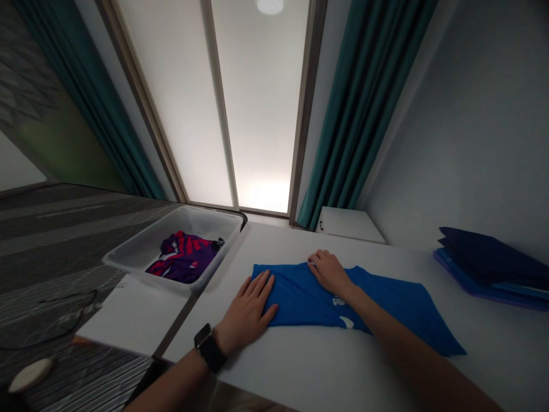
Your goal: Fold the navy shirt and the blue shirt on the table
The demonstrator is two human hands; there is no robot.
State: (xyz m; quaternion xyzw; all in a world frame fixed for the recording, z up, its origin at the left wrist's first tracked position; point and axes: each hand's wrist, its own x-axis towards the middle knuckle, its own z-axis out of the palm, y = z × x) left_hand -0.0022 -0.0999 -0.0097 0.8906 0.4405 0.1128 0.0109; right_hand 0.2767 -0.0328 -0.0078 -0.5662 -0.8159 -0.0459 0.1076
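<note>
A blue shirt [300, 297] with small white prints lies on the white table [338, 366]. It is folded into a long strip, and one piece spreads out to the right in a tapering shape. My left hand [253, 309], with a dark watch on its wrist, rests flat on the left end of the shirt, fingers spread. At the shirt's far edge, my right hand [329, 272] lies on the cloth with its fingers slightly bent. My right forearm crosses over the shirt and hides part of it.
Left of the table stands a translucent plastic bin [128, 263] with a purple and red garment [189, 257] inside. A stack of dark blue folded items [493, 263] sits at the right by the wall. Behind the table are a white cabinet [349, 223] and teal curtains [343, 131].
</note>
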